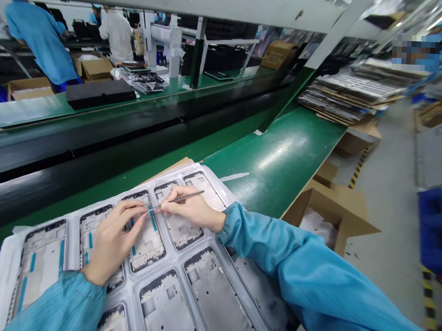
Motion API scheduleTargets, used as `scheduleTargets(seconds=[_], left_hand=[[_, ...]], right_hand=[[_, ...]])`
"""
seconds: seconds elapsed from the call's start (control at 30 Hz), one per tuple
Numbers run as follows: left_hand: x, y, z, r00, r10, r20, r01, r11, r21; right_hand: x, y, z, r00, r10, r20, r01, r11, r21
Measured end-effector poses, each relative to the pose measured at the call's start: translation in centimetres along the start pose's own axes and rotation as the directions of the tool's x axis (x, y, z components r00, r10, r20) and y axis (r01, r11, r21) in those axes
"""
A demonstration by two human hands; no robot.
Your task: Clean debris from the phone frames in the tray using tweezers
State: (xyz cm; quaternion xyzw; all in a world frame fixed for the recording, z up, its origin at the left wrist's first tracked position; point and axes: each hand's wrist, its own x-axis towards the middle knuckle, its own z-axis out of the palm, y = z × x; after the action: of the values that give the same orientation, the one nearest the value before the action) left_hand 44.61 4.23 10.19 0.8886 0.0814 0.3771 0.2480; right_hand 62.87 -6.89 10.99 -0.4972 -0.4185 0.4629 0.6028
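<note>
The green bench [288,144] runs away beneath a pale moulded tray [172,259], which lies at an angle with a brown cardboard edge [169,171] peeking out at its far side. Each pocket holds a flat phone frame, and the one being worked on [146,243] sits in the tray's far row, directly below the fingertips of both hands.

The left hand [117,229] comes over that frame from its left side, thumb and index finger nearly together at the tool's tip; whether they pinch anything there cannot be told. The right hand [190,209] reaches in from the right, thumb and fingers closed around a slim metal tool [190,196], its point meeting the left fingertips above the frame.

The frame is silvery grey with rounded corners, a black toothed border, and small cut-outs and holes. Narrow blue strips [153,218] lie lengthwise on it, the longest near its right edge, just below the tool.
</note>
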Motion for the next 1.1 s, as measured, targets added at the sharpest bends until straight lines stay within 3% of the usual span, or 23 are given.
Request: scheduleTargets(seconds=[0.13,0.23,0.3,0.4,0.5,0.6,0.73,0.8,0.97,1.1], left_hand=[[-0.1,-0.8,0.1,0.999,-0.043,-0.014,0.043,0.999,0.023],[-0.3,-1.7,0.0,0.993,-0.115,-0.017,0.116,0.990,0.078],[-0.5,-1.8,0.1,0.997,-0.076,0.021,0.074,0.994,0.082],[-0.9,-1.0,0.9,0.989,0.075,0.126,-0.084,0.994,0.068],[-0.7,0.8,2.8,0.946,0.218,0.241,-0.248,0.963,0.102],[0.5,2.3,5.0,0.868,0.292,0.401,-0.360,0.927,0.105],[2.9,3.3,6.7,0.740,0.235,0.630,-0.374,0.922,0.096],[4.0,3.7,6.8,0.704,0.187,0.685,-0.375,0.917,0.135],[5.0,4.5,5.5,0.678,0.200,0.707,-0.440,0.881,0.173],[4.8,4.4,2.2,0.753,0.273,0.598,-0.501,0.827,0.254]], right_hand=[[0.6,-0.3,-0.8,0.998,0.054,-0.028,-0.053,0.997,0.048],[1.9,-0.6,-3.5,0.973,-0.099,-0.207,0.092,0.995,-0.040],[2.9,-0.5,-5.8,0.918,-0.184,-0.350,0.151,0.981,-0.120],[3.8,0.1,-8.3,0.881,-0.143,-0.451,0.115,0.989,-0.090],[4.1,0.7,-8.8,0.907,-0.122,-0.403,0.093,0.991,-0.092],[4.0,1.0,-8.4,0.929,-0.110,-0.354,0.067,0.989,-0.130],[4.2,1.4,-8.5,0.928,-0.098,-0.359,0.053,0.990,-0.134],[4.3,1.5,-8.6,0.931,-0.097,-0.351,0.052,0.989,-0.136],[4.4,1.6,-8.5,0.928,-0.100,-0.359,0.057,0.990,-0.128],[4.4,1.5,-8.3,0.923,-0.112,-0.369,0.070,0.990,-0.126]])
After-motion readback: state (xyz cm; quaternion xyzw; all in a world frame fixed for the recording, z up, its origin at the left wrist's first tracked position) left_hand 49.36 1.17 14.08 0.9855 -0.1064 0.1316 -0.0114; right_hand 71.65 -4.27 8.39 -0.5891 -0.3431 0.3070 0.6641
